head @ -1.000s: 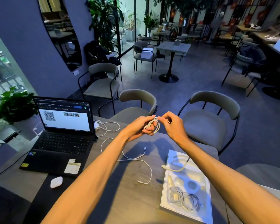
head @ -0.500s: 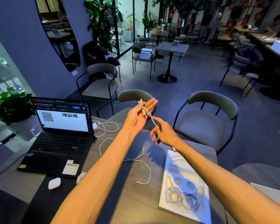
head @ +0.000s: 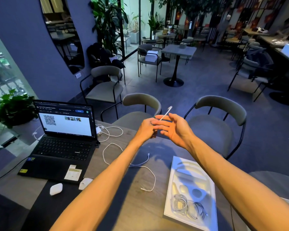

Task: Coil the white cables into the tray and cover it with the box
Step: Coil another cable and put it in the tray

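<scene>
While both hands are meeting above the table's far edge, a white cable [head: 165, 112] is sticking up between them.

Light and limp, it is probably best gripped near its stiffer plug. Left hand [head: 146, 129] fingers are curling around it; right hand [head: 172, 129] fingers are spreading open, both forearms reaching toward frame centre. Coiled cables are lying in the tray [head: 208, 212], lower right.

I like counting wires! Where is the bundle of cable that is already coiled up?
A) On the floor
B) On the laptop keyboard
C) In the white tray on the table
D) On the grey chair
C: the coiled cable bundle lies in the near end of the white tray, on the table's right side.
</scene>
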